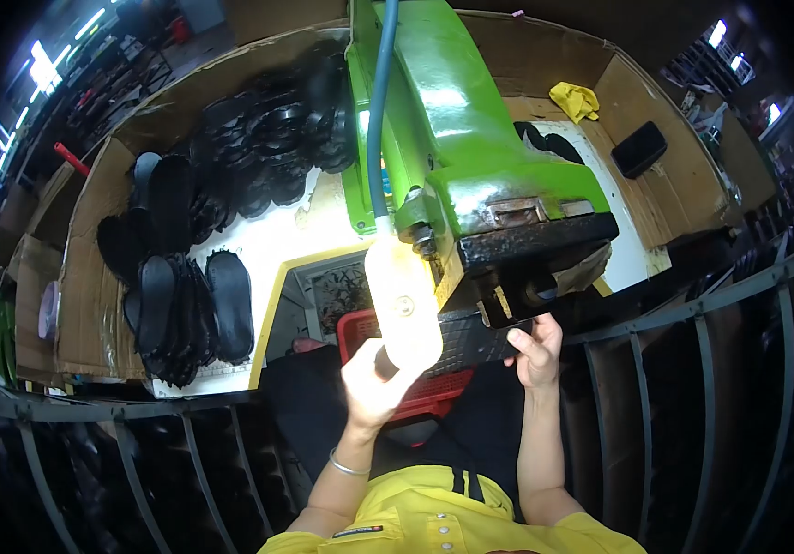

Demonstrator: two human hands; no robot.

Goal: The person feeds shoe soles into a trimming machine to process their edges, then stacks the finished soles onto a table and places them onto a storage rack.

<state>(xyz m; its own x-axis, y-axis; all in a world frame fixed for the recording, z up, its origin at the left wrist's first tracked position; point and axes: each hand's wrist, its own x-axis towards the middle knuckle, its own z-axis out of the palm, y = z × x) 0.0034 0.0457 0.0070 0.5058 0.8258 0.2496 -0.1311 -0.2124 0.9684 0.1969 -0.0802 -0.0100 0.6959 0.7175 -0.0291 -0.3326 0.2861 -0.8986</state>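
Note:
A black sole-shaped piece [475, 340] spans the space under the head of the green machine [471, 120]. My right hand [537, 351] pinches its right end between thumb and fingers. At its left end is my left hand [374, 383], with fingers curled and partly hidden behind the bright lamp [403, 305]; its grip there is hard to make out in the glare. The black pressing part [517, 291] of the machine is just above the piece, near my right hand.
Black soles lie in piles [268, 120] and in a row [171, 305] on the white table [277, 240] at left. A red basket [425, 397] is below my hands. Cardboard walls [97, 277] surround the table. At right are a yellow cloth [574, 102] and a black block [639, 150].

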